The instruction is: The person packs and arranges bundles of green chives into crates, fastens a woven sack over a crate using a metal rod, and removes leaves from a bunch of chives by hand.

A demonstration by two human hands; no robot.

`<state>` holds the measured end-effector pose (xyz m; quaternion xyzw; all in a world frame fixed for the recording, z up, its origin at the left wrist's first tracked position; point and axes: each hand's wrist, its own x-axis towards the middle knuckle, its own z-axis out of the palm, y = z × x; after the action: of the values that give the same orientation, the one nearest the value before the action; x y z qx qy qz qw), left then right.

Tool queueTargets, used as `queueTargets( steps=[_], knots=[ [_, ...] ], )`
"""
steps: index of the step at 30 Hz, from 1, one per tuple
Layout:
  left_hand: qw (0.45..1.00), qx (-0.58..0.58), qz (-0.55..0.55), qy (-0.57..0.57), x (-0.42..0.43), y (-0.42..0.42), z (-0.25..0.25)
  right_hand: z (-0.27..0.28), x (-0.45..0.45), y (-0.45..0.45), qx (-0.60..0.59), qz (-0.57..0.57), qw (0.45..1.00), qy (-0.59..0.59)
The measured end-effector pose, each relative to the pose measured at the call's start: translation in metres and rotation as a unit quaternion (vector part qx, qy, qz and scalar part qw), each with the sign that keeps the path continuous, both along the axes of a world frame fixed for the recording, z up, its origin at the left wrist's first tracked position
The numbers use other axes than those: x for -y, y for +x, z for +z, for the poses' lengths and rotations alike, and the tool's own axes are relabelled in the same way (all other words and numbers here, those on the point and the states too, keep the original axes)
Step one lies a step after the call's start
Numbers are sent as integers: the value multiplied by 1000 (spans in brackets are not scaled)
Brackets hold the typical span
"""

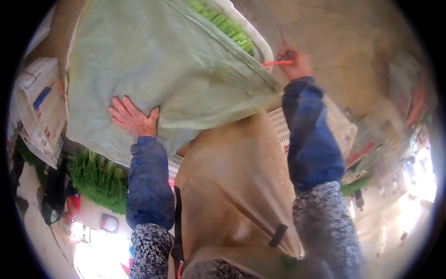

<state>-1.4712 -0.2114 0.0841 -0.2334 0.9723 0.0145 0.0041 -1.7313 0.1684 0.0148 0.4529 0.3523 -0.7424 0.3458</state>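
Observation:
A grey-green woven sheet covers most of a white crate. Cut green stalks show in the crate past the sheet's upper right edge. My left hand lies flat on the sheet with its fingers spread. At the crate's right side my right hand has its fingers closed on a red strap, which runs to the crate's edge by the sheet. The right fingertips are slightly blurred.
Bundles of green vegetables lie at the lower left. White printed crates stand at the left, with more at the right. A brown apron hangs over my front. Part of a person shows at the lower left.

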Motion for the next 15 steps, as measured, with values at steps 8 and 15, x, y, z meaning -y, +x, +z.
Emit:
queueTargets(
  steps=[8,15],
  knots=[
    [989,4,-80,128,-42,-77,109,31,-7,-10,-14,-13,999,-42],
    [902,74,-395,157,-148,-229,88,22,-7,-18,2,19,1000,-24]
  ],
)
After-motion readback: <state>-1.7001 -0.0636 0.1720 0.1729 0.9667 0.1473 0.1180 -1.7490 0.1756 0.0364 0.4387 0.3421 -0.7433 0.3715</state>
